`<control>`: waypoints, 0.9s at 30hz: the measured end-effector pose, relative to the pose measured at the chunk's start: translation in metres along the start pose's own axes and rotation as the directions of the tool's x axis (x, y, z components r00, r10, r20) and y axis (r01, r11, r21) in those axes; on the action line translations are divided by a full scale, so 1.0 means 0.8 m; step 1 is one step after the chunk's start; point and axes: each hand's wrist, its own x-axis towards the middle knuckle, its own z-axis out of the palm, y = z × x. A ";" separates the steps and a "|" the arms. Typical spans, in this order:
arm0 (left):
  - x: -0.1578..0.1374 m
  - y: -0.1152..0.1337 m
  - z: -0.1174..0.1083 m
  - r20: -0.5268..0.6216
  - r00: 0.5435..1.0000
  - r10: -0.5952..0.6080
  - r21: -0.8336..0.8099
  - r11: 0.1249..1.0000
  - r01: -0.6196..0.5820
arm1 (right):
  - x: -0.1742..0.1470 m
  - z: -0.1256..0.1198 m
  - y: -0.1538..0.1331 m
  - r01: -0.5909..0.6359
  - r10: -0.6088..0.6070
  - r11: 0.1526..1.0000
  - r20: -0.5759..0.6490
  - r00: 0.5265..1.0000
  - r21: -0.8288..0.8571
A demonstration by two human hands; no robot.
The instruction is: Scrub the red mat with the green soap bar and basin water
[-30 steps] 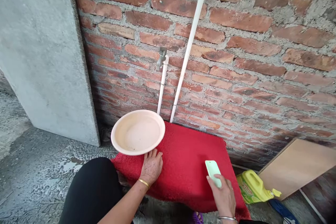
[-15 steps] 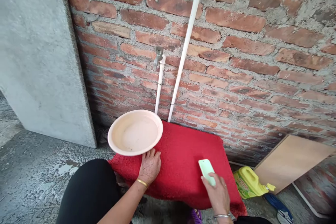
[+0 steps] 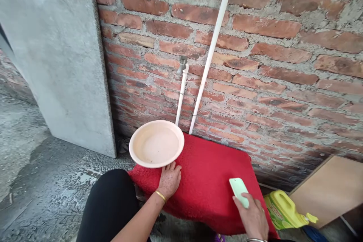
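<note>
A red mat (image 3: 210, 174) lies on the floor against a brick wall. My left hand (image 3: 169, 180) rests flat on its near left part, fingertips beside the rim of a pale peach basin (image 3: 156, 144) that sits on the mat's left corner. My right hand (image 3: 251, 217) grips a light green scrubbing brush (image 3: 238, 190) and presses it on the mat's right side. A bangle shows on each wrist. My black-clad knee (image 3: 110, 204) is at the lower left.
A tap (image 3: 182, 64) on a white pipe (image 3: 180, 98) stands above the basin, with a second white pipe (image 3: 212, 49) slanting up the wall. A grey concrete slab (image 3: 56, 64) leans at left. A yellow jug (image 3: 283, 210) and a wooden board (image 3: 326, 189) lie at right. The floor is wet.
The view has shifted, so everything sits slightly further right. My right hand with the brush has slid a little nearer along the mat. My left hand stays by the basin.
</note>
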 end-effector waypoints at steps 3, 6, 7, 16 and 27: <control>0.000 -0.008 -0.010 0.075 0.997 0.006 -0.038 0.999 -0.003 | 0.011 -0.005 0.002 -0.063 0.063 0.998 -0.003 0.998 0.014; -0.007 -0.018 -0.023 0.142 0.990 0.014 -0.013 1.000 -0.012 | -0.002 0.007 -0.038 0.032 -0.033 0.989 0.004 0.999 0.144; -0.010 -0.022 -0.027 0.160 0.987 0.013 0.011 1.000 -0.015 | -0.011 0.013 -0.060 0.094 -0.097 0.976 0.007 0.995 0.196; -0.035 -0.031 -0.073 0.261 0.965 -0.026 0.065 0.998 0.010 | -0.068 0.049 -0.252 0.439 -0.440 0.898 0.120 0.890 0.039; -0.031 -0.030 -0.065 0.190 0.981 -0.038 -0.008 0.999 0.040 | -0.025 0.024 -0.249 0.316 -0.252 0.937 0.346 0.904 -0.145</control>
